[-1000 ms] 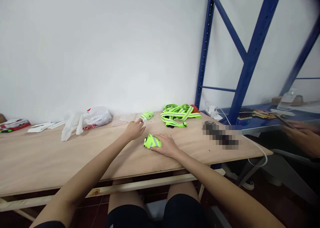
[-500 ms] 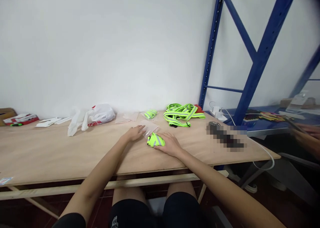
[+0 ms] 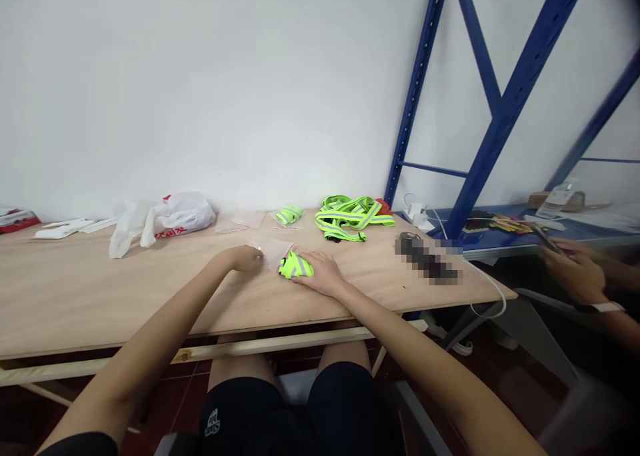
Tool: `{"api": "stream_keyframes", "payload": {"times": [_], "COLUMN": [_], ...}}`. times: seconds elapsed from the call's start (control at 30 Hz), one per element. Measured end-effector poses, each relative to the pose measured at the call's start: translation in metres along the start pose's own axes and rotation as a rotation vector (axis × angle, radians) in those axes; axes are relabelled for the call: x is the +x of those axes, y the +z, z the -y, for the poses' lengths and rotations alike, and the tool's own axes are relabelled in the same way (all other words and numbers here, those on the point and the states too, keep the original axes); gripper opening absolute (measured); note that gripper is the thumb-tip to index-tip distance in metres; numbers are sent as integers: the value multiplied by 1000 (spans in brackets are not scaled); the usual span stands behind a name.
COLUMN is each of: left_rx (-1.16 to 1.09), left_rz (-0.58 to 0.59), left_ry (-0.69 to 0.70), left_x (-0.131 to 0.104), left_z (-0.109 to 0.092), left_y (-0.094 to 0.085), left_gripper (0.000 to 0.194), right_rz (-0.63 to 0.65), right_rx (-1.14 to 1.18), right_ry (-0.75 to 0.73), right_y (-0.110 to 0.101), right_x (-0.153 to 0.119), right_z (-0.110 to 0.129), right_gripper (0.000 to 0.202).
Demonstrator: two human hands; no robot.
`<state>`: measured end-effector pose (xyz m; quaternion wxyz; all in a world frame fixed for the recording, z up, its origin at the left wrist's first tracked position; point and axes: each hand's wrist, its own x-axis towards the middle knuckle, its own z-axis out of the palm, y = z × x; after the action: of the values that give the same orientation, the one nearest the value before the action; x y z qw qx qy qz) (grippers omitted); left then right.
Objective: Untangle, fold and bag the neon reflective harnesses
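Observation:
My left hand (image 3: 247, 258) is closed on the near left edge of a clear plastic bag (image 3: 274, 251) lying on the table. Beside that bag, my right hand (image 3: 323, 273) rests over a folded yellow-green reflective strap bundle (image 3: 295, 265), its fingers wrapped round the right side. A similar bundle in a clear bag (image 3: 289, 215) lies farther back. Loose reflective straps (image 3: 350, 216) are heaped behind my right hand, with something red-orange at their edge. More flat clear bags (image 3: 243, 221) lie near the wall.
A white plastic bag (image 3: 185, 214) and white flat items (image 3: 70, 227) are at the back left. A blurred dark object (image 3: 427, 259), white cable and blue rack post (image 3: 480, 169) stand right. Another person's hands (image 3: 575, 269) hold a phone at far right.
My left hand has gone from lying open by the clear bag to pinching its edge, and the bag has shifted left from the bundle. The whole view has swung slightly right.

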<state>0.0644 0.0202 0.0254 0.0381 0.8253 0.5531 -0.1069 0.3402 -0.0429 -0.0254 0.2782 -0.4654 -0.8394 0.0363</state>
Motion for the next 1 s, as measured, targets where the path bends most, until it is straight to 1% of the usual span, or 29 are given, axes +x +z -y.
{"api": "stream_keyframes", "payload": {"times": [0.17,0.3,0.33,0.37,0.43,0.5,0.53,0.6,0.67,0.77,0.83,0.9,1.0], "left_rx": [-20,-55,-53,-44,-14,13,20,21,3,-72,-146,-201,-243], "left_rz": [150,285,293,273,175,71,43,33,54,117,149,129,43], "left_ry": [-98,-165,-170,-167,-129,-64,-33,13,39,75,89,92,102], "left_x": [-8,-20,-23,-24,-25,-21,-18,-11,-3,6,10,11,9], "left_z": [-2,-7,-9,-10,-14,-18,-20,-25,-29,-32,-32,-31,-27], "left_y": [-17,-33,-36,-39,-42,-41,-39,-34,-28,-23,-22,-21,-18], "left_gripper": [64,63,65,71,89,109,117,130,137,143,143,140,135], "right_rz": [15,7,3,0,-2,0,3,1,-16,-41,-49,-57,-52], "right_rx": [11,22,24,23,16,5,0,-1,7,16,21,30,48], "right_ry": [9,2,1,2,7,12,12,9,-5,-22,-22,-13,-3], "right_y": [-1,-1,-1,-1,-2,-3,-4,-4,-2,2,4,5,5], "right_x": [2,2,2,1,1,1,0,0,0,0,-1,0,1], "right_z": [2,1,1,2,2,3,3,3,1,-2,-3,-4,-6], "right_gripper": [66,66,66,66,67,69,69,69,67,64,64,65,66]}}
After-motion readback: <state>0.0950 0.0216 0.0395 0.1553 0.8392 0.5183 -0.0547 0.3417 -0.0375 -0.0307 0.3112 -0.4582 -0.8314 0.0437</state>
